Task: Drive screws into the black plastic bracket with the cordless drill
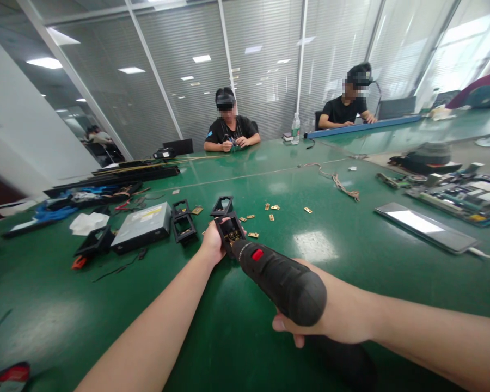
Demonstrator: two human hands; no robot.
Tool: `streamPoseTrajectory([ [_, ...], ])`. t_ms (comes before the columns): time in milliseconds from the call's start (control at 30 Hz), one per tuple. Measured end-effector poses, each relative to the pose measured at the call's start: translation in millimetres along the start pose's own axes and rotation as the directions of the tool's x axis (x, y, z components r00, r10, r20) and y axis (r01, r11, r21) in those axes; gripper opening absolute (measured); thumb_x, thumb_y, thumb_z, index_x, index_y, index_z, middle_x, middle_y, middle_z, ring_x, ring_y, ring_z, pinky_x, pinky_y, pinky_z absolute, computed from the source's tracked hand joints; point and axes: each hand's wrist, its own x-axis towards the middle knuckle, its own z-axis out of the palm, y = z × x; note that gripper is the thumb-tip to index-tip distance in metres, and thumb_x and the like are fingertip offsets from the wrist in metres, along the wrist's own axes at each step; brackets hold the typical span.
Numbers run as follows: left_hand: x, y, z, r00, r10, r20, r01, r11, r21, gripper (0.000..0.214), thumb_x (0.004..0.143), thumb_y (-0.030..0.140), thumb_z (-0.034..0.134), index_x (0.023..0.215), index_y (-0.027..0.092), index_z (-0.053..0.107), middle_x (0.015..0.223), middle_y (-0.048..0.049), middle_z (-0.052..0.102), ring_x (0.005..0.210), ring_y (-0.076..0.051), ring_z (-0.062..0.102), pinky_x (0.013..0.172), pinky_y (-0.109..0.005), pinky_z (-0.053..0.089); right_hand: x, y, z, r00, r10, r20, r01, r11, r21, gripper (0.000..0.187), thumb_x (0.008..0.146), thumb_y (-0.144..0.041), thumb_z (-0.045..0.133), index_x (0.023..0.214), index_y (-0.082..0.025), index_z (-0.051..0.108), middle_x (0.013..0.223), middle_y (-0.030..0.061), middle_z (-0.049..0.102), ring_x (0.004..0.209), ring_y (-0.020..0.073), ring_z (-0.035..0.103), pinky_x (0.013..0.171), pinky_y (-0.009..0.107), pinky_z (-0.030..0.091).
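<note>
My right hand (314,305) is wrapped round the handle of a black cordless drill (277,272) with a red switch on top. The drill's front end points away from me, into a black open-framed housing (230,231) with brass-coloured parts inside. Gripping that housing from its left side is my left hand (213,243), its fingers partly hidden behind the frame. Whether the bit touches a screw cannot be seen. Another black frame (222,206) stands just behind the held one. Several small brass plates (253,235) lie scattered close by on the green table (245,343).
Left of my hands are more black frames (184,227), a grey optical drive (142,226) and crumpled tissue (89,223). To the right lie a phone (427,226) on a cable, circuit boards (469,190) and a coiled cord (345,188). Two people sit across the table near a bottle (295,129).
</note>
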Motion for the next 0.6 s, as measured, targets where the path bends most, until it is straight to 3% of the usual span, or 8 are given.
streamPoseTrajectory([
  [600,4.0,-1.9,-3.4,1.000,0.029,0.003,-0.029,0.998,0.049,0.027,0.083,0.031,0.049,0.085,0.011,0.067,0.069,-0.0137,0.072,0.064,-0.027,0.071,0.060,-0.038,0.058,2.1,1.3,-0.8,1.000,0.001,0.028,-0.002,0.999,0.047,0.061,0.070,-0.016,0.087,0.117,-0.017,0.050,0.078,-0.0024,0.067,0.056,0.0105,0.065,0.051,0.018,0.054],
])
